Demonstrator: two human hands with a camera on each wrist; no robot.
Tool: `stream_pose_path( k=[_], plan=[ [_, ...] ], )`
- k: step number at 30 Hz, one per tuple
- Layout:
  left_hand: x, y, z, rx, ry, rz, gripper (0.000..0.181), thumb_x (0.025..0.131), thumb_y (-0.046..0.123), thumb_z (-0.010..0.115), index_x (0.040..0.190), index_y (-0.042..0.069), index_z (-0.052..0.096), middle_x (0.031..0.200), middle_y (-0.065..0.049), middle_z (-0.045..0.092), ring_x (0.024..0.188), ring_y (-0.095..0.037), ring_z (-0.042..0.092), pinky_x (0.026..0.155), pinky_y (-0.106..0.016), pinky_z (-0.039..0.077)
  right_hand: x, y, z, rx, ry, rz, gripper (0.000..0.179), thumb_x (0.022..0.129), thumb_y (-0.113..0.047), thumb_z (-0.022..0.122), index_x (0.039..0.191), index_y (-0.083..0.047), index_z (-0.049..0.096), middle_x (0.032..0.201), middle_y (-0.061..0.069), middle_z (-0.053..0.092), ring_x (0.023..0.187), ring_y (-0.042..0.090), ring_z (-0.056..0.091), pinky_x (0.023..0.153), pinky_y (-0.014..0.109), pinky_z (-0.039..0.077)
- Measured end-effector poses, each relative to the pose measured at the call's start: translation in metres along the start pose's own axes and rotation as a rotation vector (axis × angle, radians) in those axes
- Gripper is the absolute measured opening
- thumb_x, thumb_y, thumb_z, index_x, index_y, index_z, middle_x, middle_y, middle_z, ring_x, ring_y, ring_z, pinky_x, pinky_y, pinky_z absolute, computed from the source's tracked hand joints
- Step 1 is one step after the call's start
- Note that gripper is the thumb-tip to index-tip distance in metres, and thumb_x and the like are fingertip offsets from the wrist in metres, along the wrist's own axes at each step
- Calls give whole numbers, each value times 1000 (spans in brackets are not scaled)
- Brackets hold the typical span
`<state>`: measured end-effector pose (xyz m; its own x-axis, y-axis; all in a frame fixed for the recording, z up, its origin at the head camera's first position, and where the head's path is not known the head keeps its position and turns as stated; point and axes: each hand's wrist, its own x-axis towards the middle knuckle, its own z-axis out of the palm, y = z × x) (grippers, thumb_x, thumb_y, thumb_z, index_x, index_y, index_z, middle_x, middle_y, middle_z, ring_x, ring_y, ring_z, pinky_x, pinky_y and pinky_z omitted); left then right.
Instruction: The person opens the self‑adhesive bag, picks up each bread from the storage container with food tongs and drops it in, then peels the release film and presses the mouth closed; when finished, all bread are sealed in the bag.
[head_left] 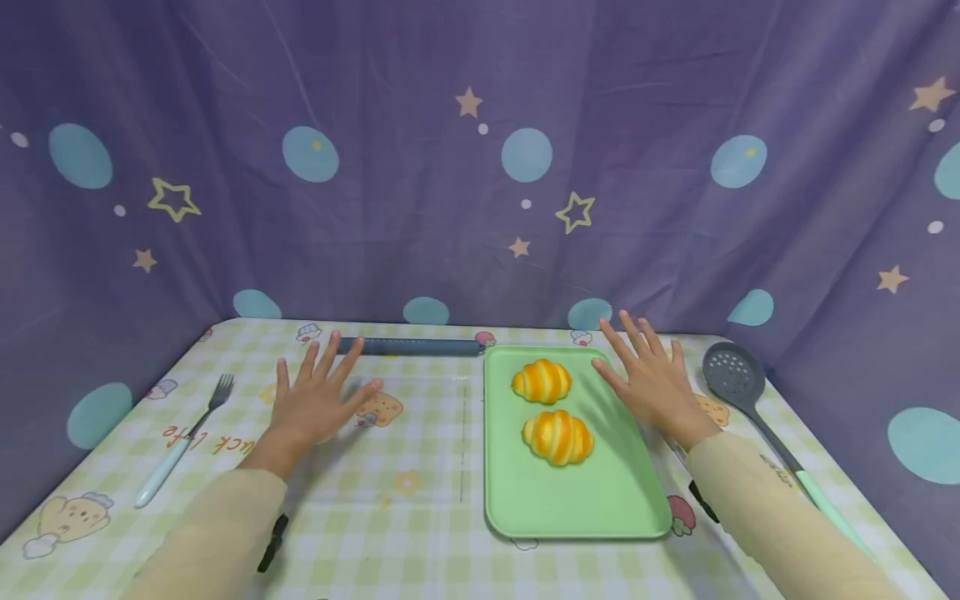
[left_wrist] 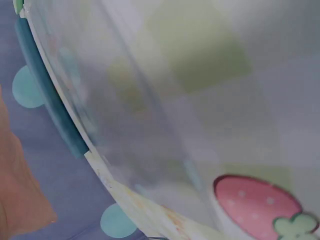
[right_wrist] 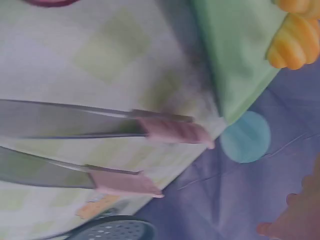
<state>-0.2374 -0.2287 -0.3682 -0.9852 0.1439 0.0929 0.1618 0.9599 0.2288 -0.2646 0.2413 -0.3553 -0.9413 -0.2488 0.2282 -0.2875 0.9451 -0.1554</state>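
Observation:
My left hand [head_left: 315, 404] hovers over the left of the checked tablecloth, fingers spread and holding nothing. The right hand [head_left: 652, 375] has its fingers spread too, above the right edge of a light green tray [head_left: 592, 512]. On that tray lie two croissants [head_left: 542, 382] [head_left: 558, 437], one behind the other. Below the right forearm are tongs with pink tips [right_wrist: 175, 130], mostly hidden in the head view. A fork [head_left: 180, 446] with a pale handle lies left of my left hand. Right of my right arm rests a grey slotted skimmer [head_left: 735, 375] with a mint handle.
A long dark blue bar [head_left: 411, 346] lies along the table's back edge, behind the left hand. Faint straight edges of a clear sheet [head_left: 420, 483] show left of the tray. A purple curtain [head_left: 420, 167] with stars and dots stands behind and beside the table.

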Motion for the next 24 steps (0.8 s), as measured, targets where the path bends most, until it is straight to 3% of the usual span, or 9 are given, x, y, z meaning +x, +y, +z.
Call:
stream_pose_path(
  k=[8, 15, 19, 24],
  plan=[
    [1, 6, -13, 70, 51, 96, 83, 100, 69, 41, 165, 25, 12, 170, -14, 1, 153, -44, 6, 117, -68, -9, 6, -25, -14, -31, 142, -108, 66, 106, -44, 51, 162, -15, 28, 164, 18, 28, 144, 42, 36, 117, 68, 14],
    [-7, 10, -19, 111, 65, 231, 82, 96, 54, 65, 162, 21, 29, 166, -17, 24, 148, -44, 28, 116, -72, 10, 10, -56, -15, 29, 225, -229, 60, 102, -36, 63, 151, -7, 47, 153, 21, 44, 130, 45, 52, 107, 65, 36],
    [-12, 12, -16, 102, 44, 282, 87, 89, 54, 73, 159, 18, 37, 162, -20, 30, 144, -45, 35, 113, -73, 19, 12, -75, -13, 121, 209, -264, 61, 100, -35, 67, 150, -6, 49, 149, 20, 48, 131, 42, 52, 106, 63, 40],
    [-13, 13, -10, 42, -18, 311, 92, 81, 58, 77, 156, 15, 43, 159, -22, 37, 140, -47, 41, 109, -74, 26, 14, -96, -10, 249, 127, -259, 64, 98, -36, 70, 151, -7, 48, 146, 18, 51, 132, 39, 51, 107, 61, 41]
  ],
)
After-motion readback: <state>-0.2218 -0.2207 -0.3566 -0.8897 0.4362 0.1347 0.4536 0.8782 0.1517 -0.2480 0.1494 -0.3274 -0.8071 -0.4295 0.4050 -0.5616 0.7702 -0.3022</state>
